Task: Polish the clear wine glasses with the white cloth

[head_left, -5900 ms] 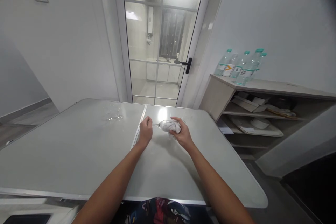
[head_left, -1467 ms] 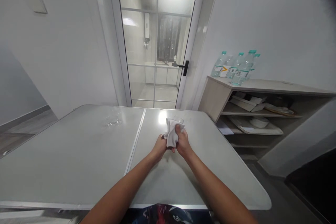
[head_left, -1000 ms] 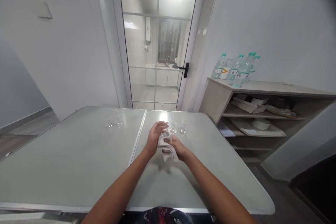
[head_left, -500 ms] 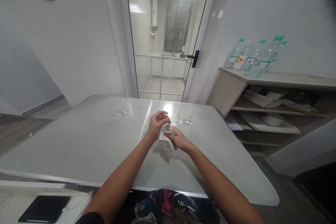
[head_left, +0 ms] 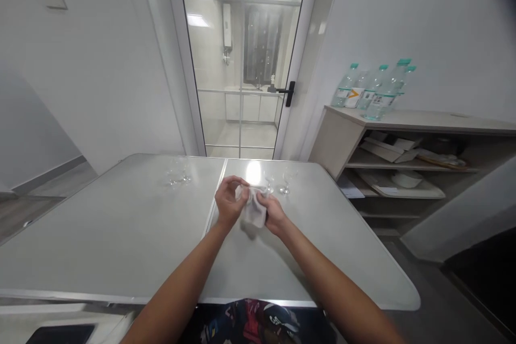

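Just above the table's middle, my right hand (head_left: 274, 213) is closed on a crumpled white cloth (head_left: 255, 214), which hangs below the fingers. My left hand (head_left: 229, 201) meets the cloth's left side, thumb and fingers curled in a pinch. Between them is a clear drinking glass (head_left: 239, 192), mostly hidden by the fingers and cloth. Beyond my right hand, two clear stemmed glasses (head_left: 284, 189) stand on the table. A further pair of clear glasses (head_left: 185, 177) is at the table's far left, faint against the pale top.
The pale grey table (head_left: 133, 231) has a metal edge and a seam across it. Behind it is a glazed door (head_left: 242, 91) with a black handle. On the right, several plastic bottles (head_left: 379, 99) stand on a wooden shelf unit (head_left: 342, 140). A black flat object (head_left: 60, 335) lies at lower left.
The left fingers have come down from over the cloth into a pinch at its left side. The cloth has turned and spread downward between the hands. The view has shifted slightly.
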`<state>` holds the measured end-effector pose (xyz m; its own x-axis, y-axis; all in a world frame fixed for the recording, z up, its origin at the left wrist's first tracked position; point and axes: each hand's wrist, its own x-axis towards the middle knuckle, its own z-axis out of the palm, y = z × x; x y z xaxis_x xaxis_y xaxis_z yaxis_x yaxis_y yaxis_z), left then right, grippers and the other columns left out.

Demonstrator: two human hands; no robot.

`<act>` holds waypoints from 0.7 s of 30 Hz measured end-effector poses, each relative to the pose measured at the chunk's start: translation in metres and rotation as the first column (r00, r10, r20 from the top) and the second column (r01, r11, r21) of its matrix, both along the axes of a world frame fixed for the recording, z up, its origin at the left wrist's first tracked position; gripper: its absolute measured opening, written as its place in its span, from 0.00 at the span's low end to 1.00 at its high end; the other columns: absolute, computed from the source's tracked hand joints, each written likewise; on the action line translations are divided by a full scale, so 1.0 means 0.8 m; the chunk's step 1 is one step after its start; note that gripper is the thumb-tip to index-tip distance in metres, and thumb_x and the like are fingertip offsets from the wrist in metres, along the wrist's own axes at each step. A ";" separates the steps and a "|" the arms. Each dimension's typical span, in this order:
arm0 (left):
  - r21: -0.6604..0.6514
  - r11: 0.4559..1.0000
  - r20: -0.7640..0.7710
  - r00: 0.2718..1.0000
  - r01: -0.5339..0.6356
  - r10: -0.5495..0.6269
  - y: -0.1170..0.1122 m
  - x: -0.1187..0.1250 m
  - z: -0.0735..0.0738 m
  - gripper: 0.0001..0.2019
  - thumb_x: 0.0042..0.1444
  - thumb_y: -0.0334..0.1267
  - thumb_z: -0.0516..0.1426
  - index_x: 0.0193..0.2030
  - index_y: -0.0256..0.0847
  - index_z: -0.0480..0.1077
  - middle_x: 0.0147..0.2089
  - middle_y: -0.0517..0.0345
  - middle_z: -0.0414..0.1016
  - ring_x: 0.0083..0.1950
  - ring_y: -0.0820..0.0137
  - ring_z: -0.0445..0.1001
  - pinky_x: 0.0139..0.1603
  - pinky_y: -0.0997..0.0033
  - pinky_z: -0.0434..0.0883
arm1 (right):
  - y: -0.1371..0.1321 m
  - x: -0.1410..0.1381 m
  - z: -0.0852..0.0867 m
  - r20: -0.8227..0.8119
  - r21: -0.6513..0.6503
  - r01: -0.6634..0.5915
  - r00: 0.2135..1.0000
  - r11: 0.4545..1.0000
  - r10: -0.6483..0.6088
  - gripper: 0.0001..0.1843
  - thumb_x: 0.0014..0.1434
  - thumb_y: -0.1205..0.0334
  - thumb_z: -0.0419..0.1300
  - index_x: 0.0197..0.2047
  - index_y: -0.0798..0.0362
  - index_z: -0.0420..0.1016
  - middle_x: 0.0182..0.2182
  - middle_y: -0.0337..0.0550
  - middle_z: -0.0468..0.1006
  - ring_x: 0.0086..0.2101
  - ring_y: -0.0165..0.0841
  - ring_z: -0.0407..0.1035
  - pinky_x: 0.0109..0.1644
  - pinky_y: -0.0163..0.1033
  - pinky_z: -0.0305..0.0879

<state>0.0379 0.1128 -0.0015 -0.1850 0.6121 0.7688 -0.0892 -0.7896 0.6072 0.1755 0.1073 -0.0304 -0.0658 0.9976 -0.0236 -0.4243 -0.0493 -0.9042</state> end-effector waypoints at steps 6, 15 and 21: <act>0.170 0.985 -0.346 0.937 0.026 0.035 -0.013 0.009 -0.013 0.16 0.54 0.31 0.65 0.49 0.43 0.70 0.40 0.53 0.78 0.40 0.66 0.79 0.42 0.64 0.77 | 0.003 -0.005 -0.011 0.050 -0.038 -0.066 0.996 0.997 0.068 0.17 0.40 0.58 0.72 0.32 0.55 0.75 0.26 0.39 0.78 0.29 0.34 0.71 0.34 0.37 0.67; 0.219 0.971 -0.455 0.871 -0.093 0.186 -0.014 0.018 -0.015 0.14 0.55 0.32 0.63 0.47 0.44 0.68 0.39 0.56 0.79 0.39 0.67 0.80 0.43 0.65 0.78 | 0.011 0.022 -0.009 0.786 0.376 -0.032 0.541 0.926 -0.300 0.03 0.51 0.66 0.59 0.29 0.54 0.73 0.34 0.43 0.76 0.35 0.35 0.70 0.39 0.36 0.63; -0.075 0.918 -0.321 0.881 -0.390 0.348 0.004 0.015 -0.018 0.13 0.58 0.39 0.63 0.46 0.44 0.66 0.38 0.58 0.77 0.37 0.68 0.80 0.44 0.64 0.78 | -0.001 0.048 0.020 0.964 0.232 -0.460 -0.011 0.857 -0.267 0.22 0.51 0.73 0.57 0.47 0.49 0.77 0.49 0.43 0.75 0.36 0.33 0.73 0.39 0.35 0.60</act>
